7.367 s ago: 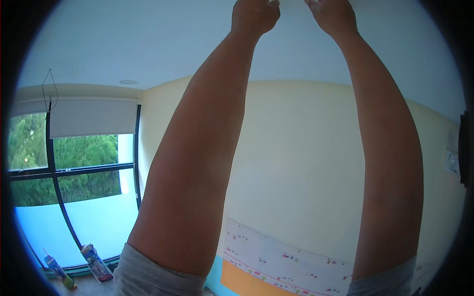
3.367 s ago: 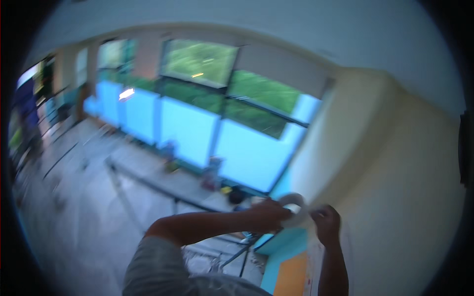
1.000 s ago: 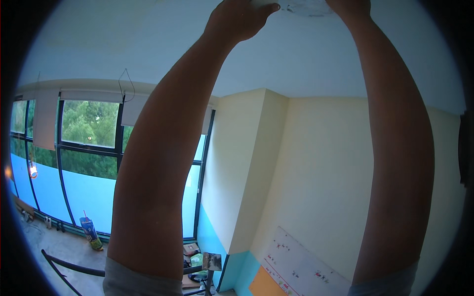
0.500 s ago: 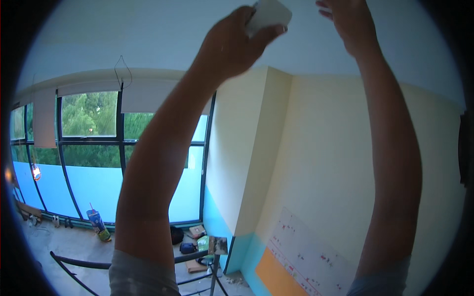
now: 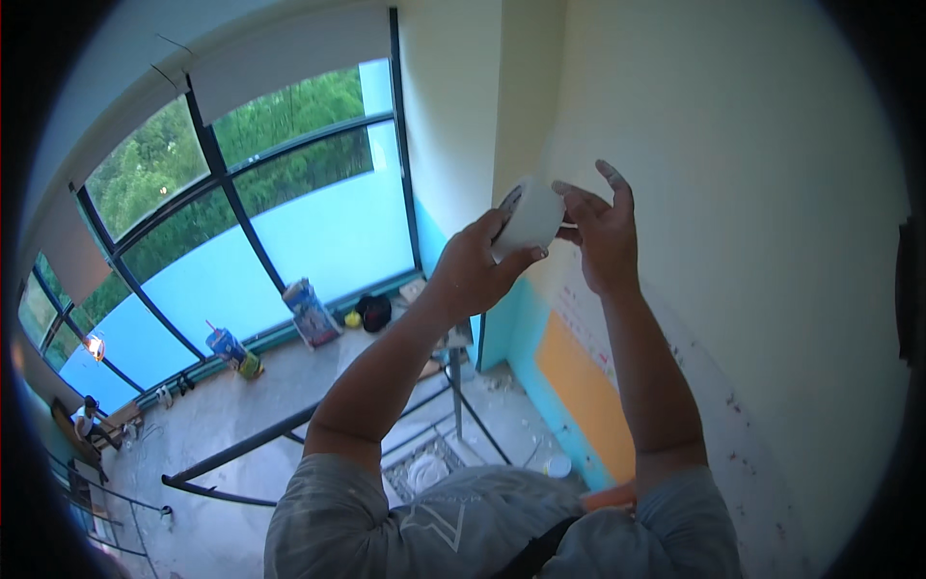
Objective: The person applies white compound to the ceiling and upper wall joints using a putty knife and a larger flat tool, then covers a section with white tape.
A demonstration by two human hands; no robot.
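Note:
My left hand point(image 5: 470, 268) is closed around a wide white roll of tape point(image 5: 536, 218), raised in front of me, thumb on its near side. The dark opening of the roll's core shows on its left face. Just to the right of the roll is my right hand point(image 5: 606, 241), fingers bent and spread apart, one fingertip pointing up. Its nearest fingertips come close to the roll's right edge; whether they touch it is unclear. White dust or residue coats some of those fingertips.
Black scaffold rails point(image 5: 251, 446) stand below me to the left. Bags point(image 5: 311, 314) lie along the window wall point(image 5: 318, 232). A person point(image 5: 89, 425) is at the far left. The pale wall point(image 5: 743, 212) rises on the right, with an orange panel point(image 5: 579, 386) low on it.
Both hands have come down from near the ceiling and closer together, the left still holding the roll. My view has tilted downward, showing more floor and my shirt.

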